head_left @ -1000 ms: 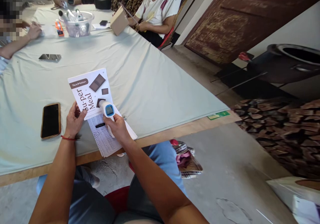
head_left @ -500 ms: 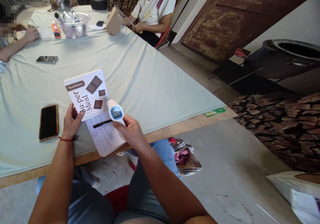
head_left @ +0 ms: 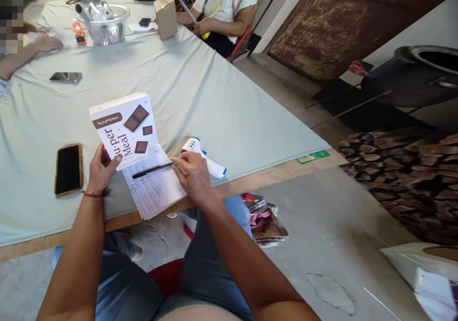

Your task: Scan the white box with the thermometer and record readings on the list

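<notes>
A white NutriMotion box (head_left: pixel 125 130) with brown chocolate squares printed on it stands tilted, and my left hand (head_left: pixel 102 169) grips its lower left corner. Below the box lies a handwritten sheet of paper (head_left: pixel 153 192). My right hand (head_left: pixel 195 178) pinches one end of a black pen (head_left: pixel 152 170) that lies over the sheet. Just beyond the right hand, a white and blue infrared thermometer (head_left: pixel 214 164) rests on the cloth, partly hidden by the fingers.
On the cloth-covered table (head_left: pixel 222 116) lie a phone in a brown case (head_left: pixel 68 169) and another phone (head_left: pixel 66 77). Farther back stand a clear plastic basket (head_left: pixel 107 30), an orange tape dispenser (head_left: pixel 78 32) and a cardboard box (head_left: pixel 166 16). Other people sit around the table.
My right hand has let go of the thermometer, which now lies on the table, and has taken the end of the pen. The far cardboard box now stands upright on the table.
</notes>
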Tool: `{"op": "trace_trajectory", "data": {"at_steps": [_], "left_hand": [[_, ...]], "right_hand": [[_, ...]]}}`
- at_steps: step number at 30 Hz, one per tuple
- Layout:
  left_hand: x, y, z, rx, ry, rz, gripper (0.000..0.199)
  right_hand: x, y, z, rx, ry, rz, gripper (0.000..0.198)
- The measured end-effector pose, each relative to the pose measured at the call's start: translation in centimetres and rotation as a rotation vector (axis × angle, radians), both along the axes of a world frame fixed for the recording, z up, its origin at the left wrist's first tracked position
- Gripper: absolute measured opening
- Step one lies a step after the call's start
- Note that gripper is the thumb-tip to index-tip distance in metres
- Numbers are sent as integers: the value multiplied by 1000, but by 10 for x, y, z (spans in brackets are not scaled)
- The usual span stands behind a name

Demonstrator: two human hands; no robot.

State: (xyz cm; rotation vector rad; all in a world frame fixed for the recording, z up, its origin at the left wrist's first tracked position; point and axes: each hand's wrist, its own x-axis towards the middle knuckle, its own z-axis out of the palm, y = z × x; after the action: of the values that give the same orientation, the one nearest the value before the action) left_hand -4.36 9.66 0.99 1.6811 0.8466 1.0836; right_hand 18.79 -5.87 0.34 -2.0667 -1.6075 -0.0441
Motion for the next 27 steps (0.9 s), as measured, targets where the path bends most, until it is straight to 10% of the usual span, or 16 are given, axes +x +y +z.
{"op": "trace_trajectory", "data": {"at_steps": [10, 17, 27], "left_hand": [[1, -2, -1, -13, -9, -10, 69], [0, -4, -6, -30, -10, -22, 71], [1, -4, -20, -8, 41, -49, 77]], "right_hand": [[-8, -12, 6, 19, 266, 330, 18], [-35, -49, -3, 168, 988, 144, 18], [-45, -52, -14, 99, 961, 72, 10]]}}
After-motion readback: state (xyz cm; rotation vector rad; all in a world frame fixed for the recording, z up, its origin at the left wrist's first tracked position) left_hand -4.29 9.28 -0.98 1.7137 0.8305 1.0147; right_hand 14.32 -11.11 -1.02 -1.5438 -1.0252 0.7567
